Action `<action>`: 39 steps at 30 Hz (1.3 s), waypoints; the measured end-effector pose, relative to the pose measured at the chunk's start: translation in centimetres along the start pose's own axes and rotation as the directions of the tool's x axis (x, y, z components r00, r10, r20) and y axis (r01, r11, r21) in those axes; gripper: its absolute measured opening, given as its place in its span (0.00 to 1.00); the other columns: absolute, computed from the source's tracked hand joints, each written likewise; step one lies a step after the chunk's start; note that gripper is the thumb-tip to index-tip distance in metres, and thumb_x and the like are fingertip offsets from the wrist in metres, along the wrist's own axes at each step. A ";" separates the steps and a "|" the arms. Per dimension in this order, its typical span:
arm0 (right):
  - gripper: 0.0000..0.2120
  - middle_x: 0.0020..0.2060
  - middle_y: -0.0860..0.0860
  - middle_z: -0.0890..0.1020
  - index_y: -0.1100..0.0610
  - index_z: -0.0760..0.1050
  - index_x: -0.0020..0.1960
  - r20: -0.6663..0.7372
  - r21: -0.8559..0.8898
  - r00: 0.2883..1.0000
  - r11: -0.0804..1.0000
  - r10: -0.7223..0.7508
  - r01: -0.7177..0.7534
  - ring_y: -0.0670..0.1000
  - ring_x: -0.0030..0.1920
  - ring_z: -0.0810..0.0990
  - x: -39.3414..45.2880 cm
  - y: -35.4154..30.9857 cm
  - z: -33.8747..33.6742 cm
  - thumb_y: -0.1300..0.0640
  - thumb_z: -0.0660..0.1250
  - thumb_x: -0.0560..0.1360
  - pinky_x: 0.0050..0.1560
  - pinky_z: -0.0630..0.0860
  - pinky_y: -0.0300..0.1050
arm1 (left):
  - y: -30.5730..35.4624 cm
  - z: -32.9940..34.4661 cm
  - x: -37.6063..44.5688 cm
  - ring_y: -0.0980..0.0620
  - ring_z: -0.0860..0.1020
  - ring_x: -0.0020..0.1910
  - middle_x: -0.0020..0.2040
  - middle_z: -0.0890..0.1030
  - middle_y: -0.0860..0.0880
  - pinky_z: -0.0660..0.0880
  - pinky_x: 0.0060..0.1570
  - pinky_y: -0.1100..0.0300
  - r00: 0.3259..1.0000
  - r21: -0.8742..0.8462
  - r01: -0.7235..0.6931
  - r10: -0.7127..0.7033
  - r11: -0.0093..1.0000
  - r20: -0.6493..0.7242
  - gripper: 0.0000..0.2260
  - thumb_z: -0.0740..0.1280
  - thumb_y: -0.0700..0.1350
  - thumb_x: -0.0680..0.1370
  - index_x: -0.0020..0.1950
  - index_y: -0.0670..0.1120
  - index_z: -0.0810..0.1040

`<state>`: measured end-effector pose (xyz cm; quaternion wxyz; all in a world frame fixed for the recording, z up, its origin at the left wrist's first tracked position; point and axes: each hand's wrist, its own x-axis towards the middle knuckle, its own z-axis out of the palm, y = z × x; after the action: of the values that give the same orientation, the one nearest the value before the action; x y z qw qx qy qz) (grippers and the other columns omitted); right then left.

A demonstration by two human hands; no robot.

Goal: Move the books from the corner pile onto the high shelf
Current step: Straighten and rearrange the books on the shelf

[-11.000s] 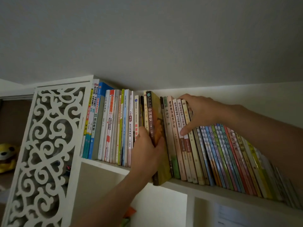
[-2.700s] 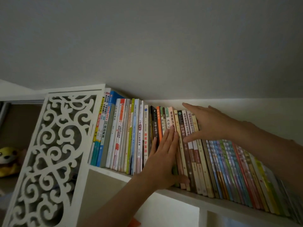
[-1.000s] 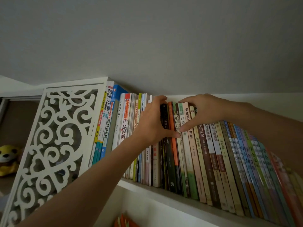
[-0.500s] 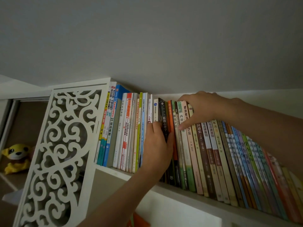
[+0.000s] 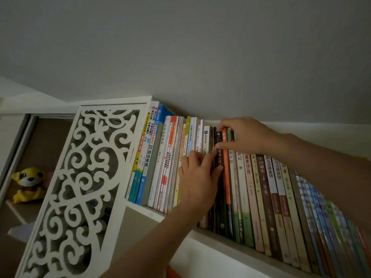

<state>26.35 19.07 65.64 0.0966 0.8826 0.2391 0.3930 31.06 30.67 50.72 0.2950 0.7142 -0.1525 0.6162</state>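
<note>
The high shelf (image 5: 180,216) is a white board close under the ceiling (image 5: 180,47). A long row of books (image 5: 261,197) stands on it, spine out, and the ones toward 3 o'clock lean over.

The left hand (image 5: 197,177) comes up from 6 o'clock. Its fingers are almost straight and press on the book spines near the middle of the row. Its first finger lies on a black book (image 5: 220,207).

The right hand (image 5: 245,135) comes in from 3 o'clock. It sits at the top of the same black book, at 12 o'clock from the left hand. Its thumb lies across the front of the spines and its fingers curl over the book tops, so it pinches the black book and the orange book (image 5: 227,183) next to it.

At 9 o'clock from the books stands a white panel (image 5: 80,177) with curly holes cut in it. Past the panel, further toward 9 o'clock, a yellow toy dog (image 5: 28,184) sits on a lower shelf.
</note>
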 end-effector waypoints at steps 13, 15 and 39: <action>0.19 0.48 0.46 0.82 0.47 0.74 0.57 -0.048 0.124 0.999 0.992 -0.025 0.030 0.45 0.44 0.82 0.1 0.8 0.4 0.43 0.73 0.69 0.46 0.81 0.48 | -1.9 -1.3 5.9 0.55 0.57 0.55 0.59 0.64 0.50 0.63 0.55 0.54 0.994 -0.085 -0.049 0.057 0.995 0.098 0.19 0.49 0.59 0.81 0.72 0.62 0.64; 0.19 0.48 0.46 0.81 0.47 0.75 0.57 -0.040 0.140 0.999 0.990 -0.028 0.033 0.45 0.44 0.82 0.1 0.8 0.4 0.44 0.74 0.69 0.46 0.81 0.48 | -2.1 -1.1 5.5 0.54 0.59 0.54 0.57 0.64 0.50 0.63 0.54 0.55 0.994 0.006 -0.071 0.070 0.997 0.086 0.20 0.46 0.61 0.81 0.73 0.64 0.61; 0.26 0.59 0.45 0.74 0.46 0.69 0.67 0.103 0.235 0.993 0.971 -0.063 0.037 0.45 0.57 0.75 -0.1 -0.6 -1.7 0.67 0.62 0.74 0.43 0.73 0.37 | 2.5 -0.1 -2.7 0.59 0.69 0.54 0.57 0.69 0.55 0.75 0.56 0.59 0.990 -0.308 0.139 -0.127 0.941 0.057 0.12 0.65 0.50 0.79 0.60 0.49 0.69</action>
<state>24.83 19.50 66.52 0.0154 0.9017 0.3001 0.3107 28.98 28.43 48.72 0.4422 0.6782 -0.2045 0.5502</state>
